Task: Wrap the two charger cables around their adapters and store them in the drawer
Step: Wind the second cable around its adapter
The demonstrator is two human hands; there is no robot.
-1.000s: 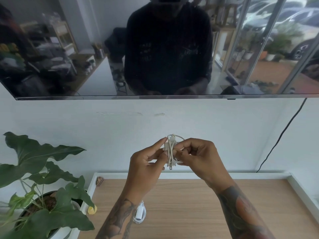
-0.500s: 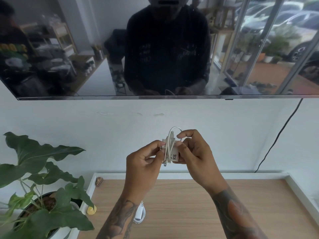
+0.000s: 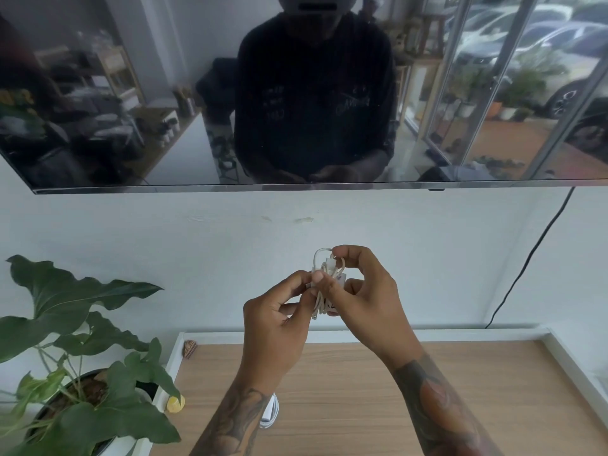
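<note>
Charger cable [image 3: 324, 292], white, coiled round its adapter [image 3: 339, 280], held in the air between both hands above the far edge of the desk [image 3: 362, 390]. Largest items first: dark screen [image 3: 296, 93] on the wall well above the hands; wood-top desk below them; potted plant [image 3: 75, 357] off to the left of the left hand. Left hand [image 3: 279, 327] pinches the coils and what looks like the plug end near mid-bundle, probably to stop the turns slipping. Right hand [image 3: 365, 297] grips the adapter from the right side, forefinger hooked over the top loop, likely to seat or tuck the last turn. Wrap judged nearly finished; free end not yet secured. Second white charger [image 3: 271, 413] lies on the desk under the left forearm, partly hidden. No drawer in view.
</note>
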